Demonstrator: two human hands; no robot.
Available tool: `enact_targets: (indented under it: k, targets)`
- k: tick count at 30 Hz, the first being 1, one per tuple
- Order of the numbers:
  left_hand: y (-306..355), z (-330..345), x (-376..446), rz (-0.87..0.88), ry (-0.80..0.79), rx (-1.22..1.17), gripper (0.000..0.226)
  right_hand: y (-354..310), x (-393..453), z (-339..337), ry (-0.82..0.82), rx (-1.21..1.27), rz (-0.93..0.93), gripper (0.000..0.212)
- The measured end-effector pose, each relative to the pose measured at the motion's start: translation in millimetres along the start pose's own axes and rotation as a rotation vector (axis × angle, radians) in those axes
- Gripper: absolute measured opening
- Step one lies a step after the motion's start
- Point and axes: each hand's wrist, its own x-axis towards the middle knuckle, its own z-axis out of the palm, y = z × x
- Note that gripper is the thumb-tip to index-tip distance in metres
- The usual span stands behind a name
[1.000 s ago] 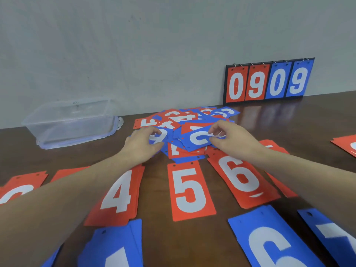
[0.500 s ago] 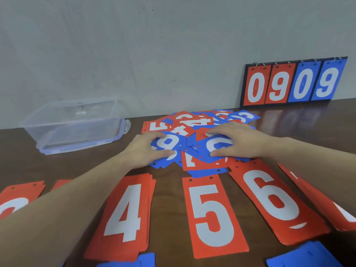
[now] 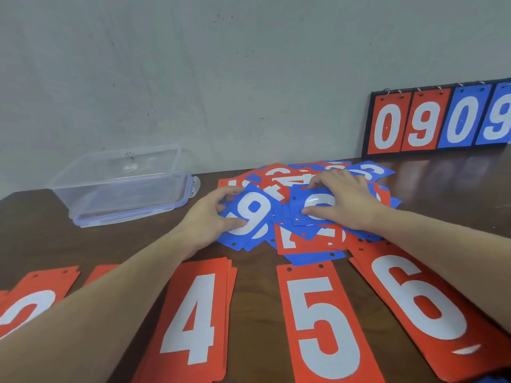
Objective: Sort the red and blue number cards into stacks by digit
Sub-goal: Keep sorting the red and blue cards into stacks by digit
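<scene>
2 hands (image 3: 210,217) (image 3: 345,200) on card pile (image 3: 309,239); bare table (image 3: 257,299) btwn stacks.

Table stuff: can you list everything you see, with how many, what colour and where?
Red 4 stack: one, red, front left of middle.
Red 5 card: one, red, front middle.
Red 6 stack: one, red, front right.
Mixed card pile: one, red and blue, table middle.
Blue 9 card: one, blue, pile's left side.
Plastic container: one, clear, back left.
Scoreboard: one, red and blue, reads 0909, against the wall.
Table: one, dark brown.
Left hand: pinches the blue 9 card.
Right hand: holds a blue card on the pile.
</scene>
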Motion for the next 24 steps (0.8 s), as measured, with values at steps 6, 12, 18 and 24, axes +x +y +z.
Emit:
enact_targets:
  k: [6,12,18,24]
  targets:
    - [10,-1,2,-0.067,0.057,-0.060,0.074,-13,-6,-12,0.014,-0.006,-0.099,0.039]
    - [36,-23,-15,-0.106,0.237,-0.267,0.033,-32,-6,-42,0.194,0.130,-0.073,0.037]
    - [57,-42,-51,-0.140,0.229,-0.327,0.012,-71,-22,-80,0.183,0.356,0.011,0.016]
    - [72,-46,-100,-0.108,0.168,-0.339,0.019,-118,-58,-104,0.087,0.707,0.130,0.014]
